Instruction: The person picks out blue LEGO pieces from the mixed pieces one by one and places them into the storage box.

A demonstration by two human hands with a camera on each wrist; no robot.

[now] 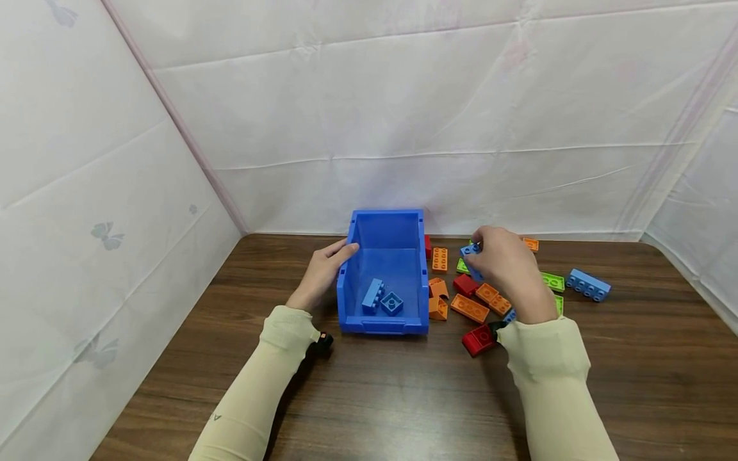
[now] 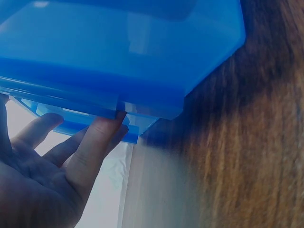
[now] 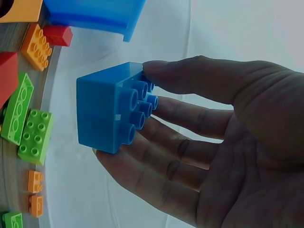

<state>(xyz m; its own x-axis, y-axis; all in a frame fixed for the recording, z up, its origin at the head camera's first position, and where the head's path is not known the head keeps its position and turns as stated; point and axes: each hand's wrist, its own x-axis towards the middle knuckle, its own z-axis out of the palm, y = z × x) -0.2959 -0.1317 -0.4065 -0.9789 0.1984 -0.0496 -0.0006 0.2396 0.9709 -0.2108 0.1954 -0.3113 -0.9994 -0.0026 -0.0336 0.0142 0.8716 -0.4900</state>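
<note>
A blue plastic bin (image 1: 383, 328) stands on the table, two blue bricks (image 1: 373, 296) lying on its floor near the front. My left hand (image 1: 320, 272) grips the bin's left side wall, thumb over the rim. In the left wrist view the fingers (image 2: 90, 147) pinch the blue wall's edge. To the right of the bin, above the loose bricks, my right hand (image 1: 510, 269) holds a blue studded building brick (image 3: 102, 111). The right wrist view has it between the thumb and the fingertips, studs toward the palm.
Loose bricks lie right of the bin: orange ones (image 1: 469, 308), a red one (image 1: 478, 340) near the right wrist, green ones (image 1: 553, 282) and a long blue one (image 1: 588, 285) farthest right. A white patterned sheet (image 1: 369, 115) hangs behind the wooden table (image 1: 380, 397).
</note>
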